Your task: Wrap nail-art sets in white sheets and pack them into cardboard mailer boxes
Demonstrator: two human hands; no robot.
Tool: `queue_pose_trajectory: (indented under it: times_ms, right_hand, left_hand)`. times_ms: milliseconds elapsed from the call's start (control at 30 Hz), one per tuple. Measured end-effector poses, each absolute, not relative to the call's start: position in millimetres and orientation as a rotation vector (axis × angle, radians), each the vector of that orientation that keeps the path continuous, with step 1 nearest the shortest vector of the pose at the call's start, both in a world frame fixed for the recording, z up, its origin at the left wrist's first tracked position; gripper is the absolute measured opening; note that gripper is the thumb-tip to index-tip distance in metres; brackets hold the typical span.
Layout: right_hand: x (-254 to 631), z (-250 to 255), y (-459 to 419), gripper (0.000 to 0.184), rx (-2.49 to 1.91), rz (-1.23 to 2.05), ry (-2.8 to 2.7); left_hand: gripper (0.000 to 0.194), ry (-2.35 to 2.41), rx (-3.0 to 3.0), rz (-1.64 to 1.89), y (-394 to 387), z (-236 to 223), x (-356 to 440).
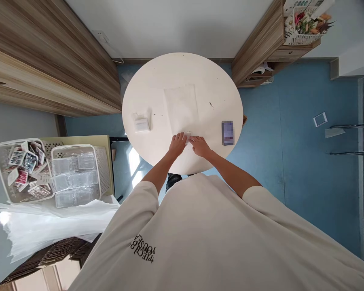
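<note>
My left hand point(177, 144) and my right hand point(200, 146) meet at the near edge of a round white table point(200, 72). Both have fingers curled on a small clear item point(187, 138) held between them; it is too small to name. A clear plastic sheet or bag point(181, 107) lies flat on the table just beyond the hands. A small white box-like object point(141, 123) rests to the left. A phone point(227, 132) lies to the right of my right hand.
Left of me stand two white baskets, one with small coloured packets point(20, 169), one with clear plastic boxes point(75, 176). Crumpled clear plastic point(48, 226) lies below them. Wooden cabinets point(48, 60) are at left; a wooden shelf with a white basket point(303, 24) at upper right. Blue floor point(306, 161) spreads right.
</note>
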State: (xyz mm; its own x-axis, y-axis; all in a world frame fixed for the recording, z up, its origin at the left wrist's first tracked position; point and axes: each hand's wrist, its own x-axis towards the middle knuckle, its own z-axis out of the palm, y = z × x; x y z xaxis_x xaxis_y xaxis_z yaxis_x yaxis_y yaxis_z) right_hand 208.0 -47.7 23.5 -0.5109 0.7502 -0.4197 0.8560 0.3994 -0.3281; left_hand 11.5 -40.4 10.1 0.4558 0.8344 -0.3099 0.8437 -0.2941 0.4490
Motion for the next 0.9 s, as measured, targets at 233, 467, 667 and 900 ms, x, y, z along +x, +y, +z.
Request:
queue_pose_trajectory:
  times_ms: [233, 467, 667, 900]
  right_hand:
    - [206.9, 24.1, -42.6, 0.053, 1.458, -0.75, 2.493]
    - [203.0, 22.0, -21.9, 0.047, 1.446, -0.725, 2.553]
    - [203.0, 21.4, -9.5, 0.044, 1.441, -0.726, 2.604]
    - [197.6, 33.7, -21.9, 0.041, 1.439, -0.735, 2.59]
  left_hand:
    - [0.051, 1.4, 2.156, -0.023, -28.4, 6.3, 15.1]
    - [0.047, 1.403, 2.101, -0.019, -13.5, 13.2, 9.5]
    - [0.043, 1.374, 2.155, 0.004, -7.7, 20.8, 3.2]
    - [0.038, 1.413, 2.17, -0.054, -26.3, 36.4, 1.1]
